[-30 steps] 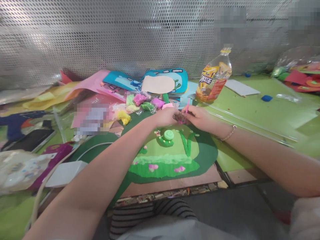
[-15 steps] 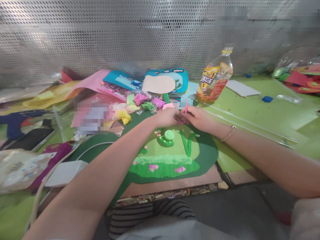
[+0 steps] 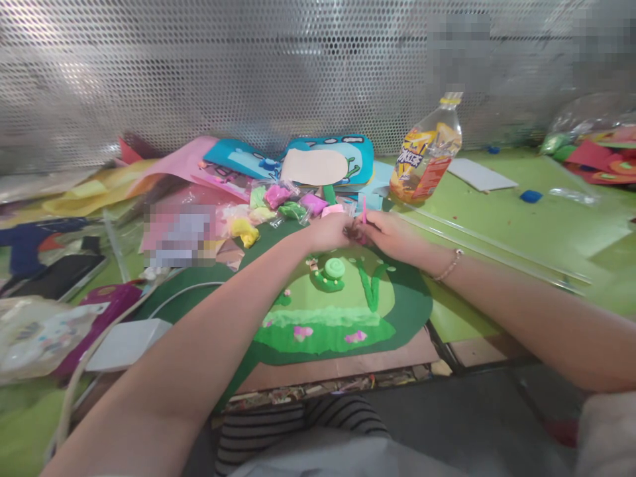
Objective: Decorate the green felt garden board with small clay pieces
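My left hand (image 3: 328,232) and my right hand (image 3: 392,233) meet at the far edge of a dark green felt board (image 3: 415,301). The right hand pinches a thin pink tool (image 3: 364,213), its tip at a small dark lump (image 3: 354,232) gripped by the left fingers. On the board lies a light green clay scene (image 3: 328,311) with a green snail (image 3: 332,271), a V-shaped stalk (image 3: 370,285) and pink flowers.
Bags of coloured clay (image 3: 283,202) lie just beyond my hands, with felt sheets and a blue picture board (image 3: 348,156) behind. A drink bottle (image 3: 426,159) stands at the right. A phone (image 3: 59,278), a white box (image 3: 126,344) and a cable lie at the left.
The pink tool has tilted more upright and shifted slightly left; both hands stay at the same spot.
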Motion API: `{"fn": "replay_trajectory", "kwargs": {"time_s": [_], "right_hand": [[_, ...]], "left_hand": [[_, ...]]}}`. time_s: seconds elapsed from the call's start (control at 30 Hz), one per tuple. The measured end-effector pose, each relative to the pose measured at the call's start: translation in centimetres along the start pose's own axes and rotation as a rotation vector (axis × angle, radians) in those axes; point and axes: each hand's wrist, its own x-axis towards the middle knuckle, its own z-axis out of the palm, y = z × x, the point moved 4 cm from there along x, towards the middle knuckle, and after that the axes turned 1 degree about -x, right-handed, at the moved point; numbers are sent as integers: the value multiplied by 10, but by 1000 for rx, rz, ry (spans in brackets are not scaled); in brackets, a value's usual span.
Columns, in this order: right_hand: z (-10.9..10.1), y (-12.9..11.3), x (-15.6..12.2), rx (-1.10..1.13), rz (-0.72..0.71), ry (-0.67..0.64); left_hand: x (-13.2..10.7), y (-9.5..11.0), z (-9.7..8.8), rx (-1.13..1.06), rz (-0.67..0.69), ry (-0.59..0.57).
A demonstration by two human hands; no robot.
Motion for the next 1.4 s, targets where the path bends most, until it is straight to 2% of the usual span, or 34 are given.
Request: {"fn": "replay_trajectory", "kwargs": {"time_s": [0.2, 1.0, 1.2, 1.4], "right_hand": [[-7, -1, -4, 71, 4, 69], [-2, 0, -2, 5, -4, 52], [-7, -1, -4, 81, -14, 82], [-4, 1, -3, 3, 16, 21]], "left_hand": [[1, -2, 1, -20, 17, 0], [1, -2, 1, -56, -7, 5], [1, -4, 1, -53, 1, -4], [1, -5, 2, -54, -15, 5]]}}
